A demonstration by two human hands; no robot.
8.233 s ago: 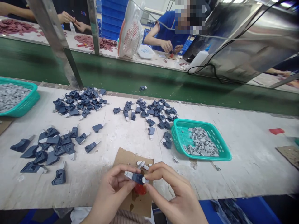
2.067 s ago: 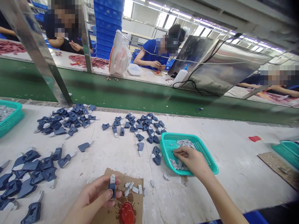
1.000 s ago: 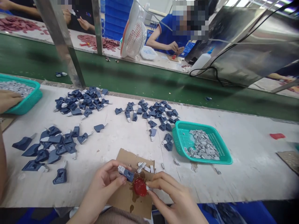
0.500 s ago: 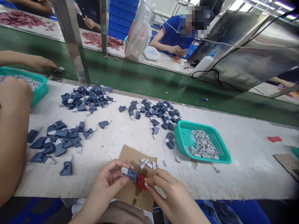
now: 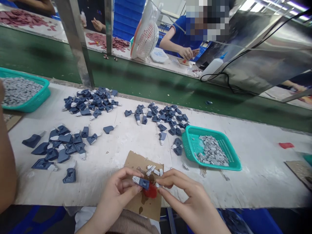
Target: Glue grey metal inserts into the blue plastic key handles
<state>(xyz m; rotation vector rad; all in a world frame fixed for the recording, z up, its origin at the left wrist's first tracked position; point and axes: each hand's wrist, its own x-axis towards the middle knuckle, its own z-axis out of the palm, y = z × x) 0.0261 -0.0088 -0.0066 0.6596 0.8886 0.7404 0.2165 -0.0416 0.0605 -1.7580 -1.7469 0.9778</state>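
Observation:
My left hand point(image 5: 122, 188) pinches a dark blue-grey plastic part point(image 5: 144, 184) with a whitish end between thumb and fingers. It holds the part just above a wet-looking red piece point(image 5: 151, 191) on a brown cardboard sheet point(image 5: 131, 160). To the right, my right hand point(image 5: 182, 191) has thumb and fingertips closed on a small light grey piece point(image 5: 157, 185), close to the red piece's right side. Several small whitish pieces point(image 5: 152, 169) lie at the cardboard's top edge, beside dark wet stains. The red piece is partly covered by the blue-grey part.
Piles of blue-grey parts point(image 5: 90, 101) spread over the white table point(image 5: 117, 143). A green basket point(image 5: 234, 152) of small grey pieces stands right; another basket point(image 5: 39, 100) is far left, near a co-worker's arm point(image 5: 7, 162). Beyond runs a green belt point(image 5: 146, 81).
The blue-grey part in my left hand has moved right, over the red piece. My right hand has shifted slightly right and up. The co-worker's hands at left have drawn back from the basket and belt.

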